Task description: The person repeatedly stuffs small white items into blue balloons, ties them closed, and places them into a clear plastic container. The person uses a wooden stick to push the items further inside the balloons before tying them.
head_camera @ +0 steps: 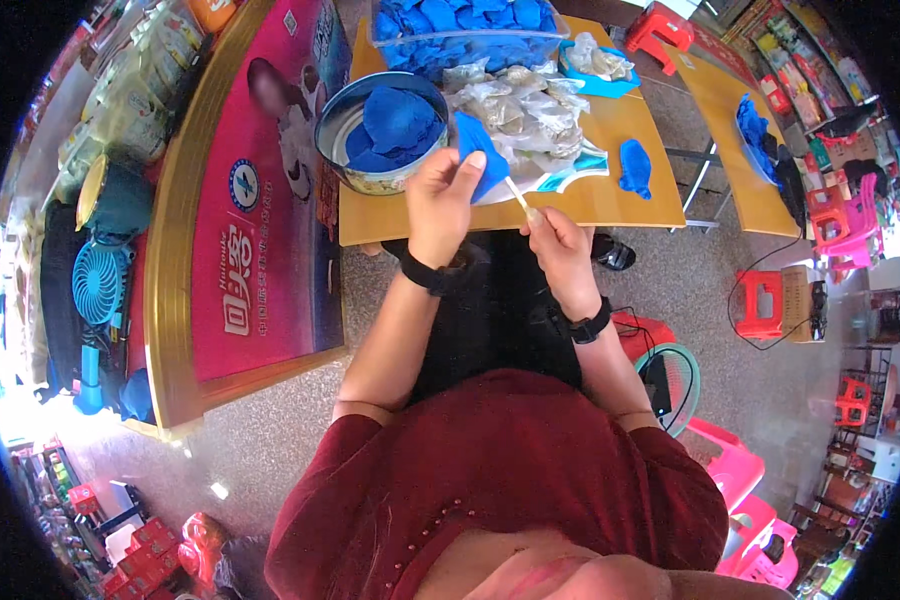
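My left hand pinches a folded blue cloth-like piece between thumb and fingers above the table's front edge. In my right hand is a thin pale stick, its far tip against the lower edge of the blue piece. Just left of the held piece stands a round metal tin with more blue pieces inside. Crumpled clear plastic bags with brownish contents lie behind my hands. A single blue piece rests flat at the table's right.
The wooden table also bears a clear plastic box heaped with blue pieces and a blue tray. A pink-panelled counter stands left. To the right are a second table, a red stool and a green basket.
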Tool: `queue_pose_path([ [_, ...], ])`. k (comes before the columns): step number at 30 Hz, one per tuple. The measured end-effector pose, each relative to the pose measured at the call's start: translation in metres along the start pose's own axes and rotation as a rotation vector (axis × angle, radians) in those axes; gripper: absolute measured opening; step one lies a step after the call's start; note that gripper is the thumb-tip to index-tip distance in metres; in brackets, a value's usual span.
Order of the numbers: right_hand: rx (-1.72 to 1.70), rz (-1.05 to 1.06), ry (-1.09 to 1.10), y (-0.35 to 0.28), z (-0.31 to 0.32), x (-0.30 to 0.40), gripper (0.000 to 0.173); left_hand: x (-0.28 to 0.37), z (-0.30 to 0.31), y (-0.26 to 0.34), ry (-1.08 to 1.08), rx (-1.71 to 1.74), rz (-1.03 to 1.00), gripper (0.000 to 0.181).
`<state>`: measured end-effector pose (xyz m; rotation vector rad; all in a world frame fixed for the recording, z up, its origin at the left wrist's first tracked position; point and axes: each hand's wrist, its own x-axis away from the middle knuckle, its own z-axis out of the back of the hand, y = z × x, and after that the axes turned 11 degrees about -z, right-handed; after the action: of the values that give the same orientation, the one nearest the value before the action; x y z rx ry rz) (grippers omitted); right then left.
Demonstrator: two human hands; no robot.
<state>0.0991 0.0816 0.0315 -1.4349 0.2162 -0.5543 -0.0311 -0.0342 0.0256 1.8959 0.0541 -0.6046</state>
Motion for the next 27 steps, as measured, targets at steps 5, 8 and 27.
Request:
queue_pose_path([
  [5, -0.019, -0.095, -0.105, -0.001, 0.01, -0.003, 0.026, -0.004, 0.001, 0.008, -0.048, 0.104, 0.102, 0.017],
  [8, 0.082, -0.111, -0.186, -0.008, 0.02, -0.006, 0.028, -0.008, 0.0, 0.019, 0.013, 0.063, 0.156, 0.024],
  [27, -0.459, -0.319, -0.414, 0.013, -0.011, -0.002, 0.027, -0.01, 0.005, 0.014, 0.243, 0.035, -0.048, 0.045],
])
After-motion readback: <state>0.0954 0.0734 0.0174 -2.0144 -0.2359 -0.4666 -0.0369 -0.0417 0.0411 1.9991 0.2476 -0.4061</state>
